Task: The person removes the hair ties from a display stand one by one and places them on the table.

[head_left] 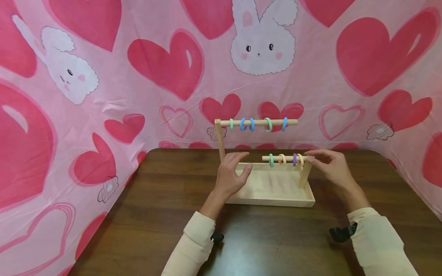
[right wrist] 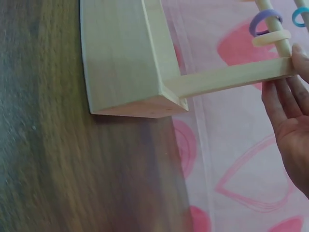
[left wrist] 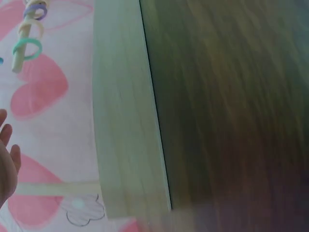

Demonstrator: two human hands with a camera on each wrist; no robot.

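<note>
A pale wooden stand has a shallow tray (head_left: 269, 202) as its base and two posts, each with a sideways rod. Green and blue rings (head_left: 284, 124) hang along the upper rod (head_left: 293, 122). The shorter lower rod (head_left: 265, 158) carries a green ring (head_left: 271, 160), a purple ring (head_left: 294, 160) and two cream rings. My right hand (head_left: 331, 168) pinches the top of the right post (right wrist: 231, 77) between thumb and fingers. Over the tray's left side, my left hand (head_left: 230, 174) holds nothing, its thumb and fingers spread apart; only its fingertips (left wrist: 15, 157) enter the left wrist view.
The stand sits on a dark brown wooden table (head_left: 165, 214), toward its far edge. Behind and beside the table hangs a pink cloth (head_left: 145, 88) printed with hearts and rabbits. Each sleeved wrist wears a small black device (head_left: 342, 233).
</note>
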